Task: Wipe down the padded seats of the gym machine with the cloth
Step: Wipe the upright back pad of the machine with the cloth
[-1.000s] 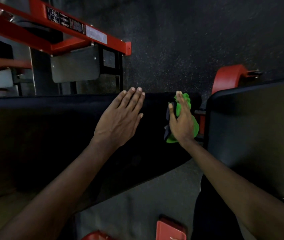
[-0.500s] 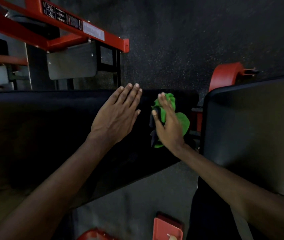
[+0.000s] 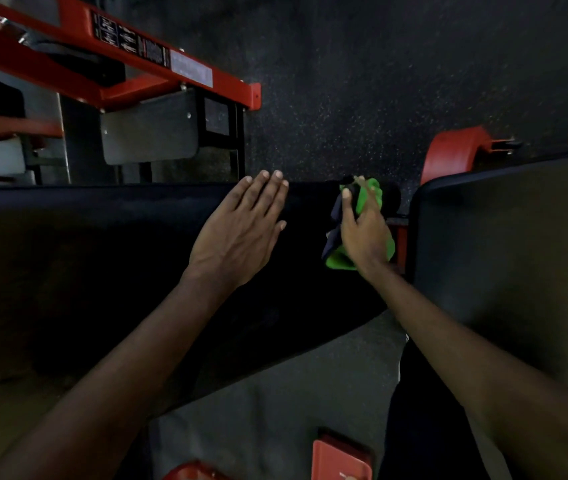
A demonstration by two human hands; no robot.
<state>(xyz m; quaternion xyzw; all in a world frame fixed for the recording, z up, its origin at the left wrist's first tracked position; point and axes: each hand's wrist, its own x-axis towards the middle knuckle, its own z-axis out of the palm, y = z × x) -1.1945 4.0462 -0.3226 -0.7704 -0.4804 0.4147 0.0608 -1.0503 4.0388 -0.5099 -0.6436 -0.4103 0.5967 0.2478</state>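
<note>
Sliding back toward the end of the long black pad point(image 3: 102, 254), my right hand point(image 3: 362, 233) has pushed the green cloth point(image 3: 369, 195) away from my left hand point(image 3: 237, 233). It is soft, light and floppy, so a flat palm on its bunched middle works best. That hand lies almost flat on top, pressing it down. Left hand rests flat on the pad, holding nothing.

one head-worn wide-angle camera, looking forward and steeply down
it sits close above the work: the left hand point(image 3: 241, 233) and right hand point(image 3: 365, 233) reach in from the bottom corners to mid-frame over a black pad point(image 3: 102, 271), with speckled floor point(image 3: 379, 81) beyond at the top.
</note>
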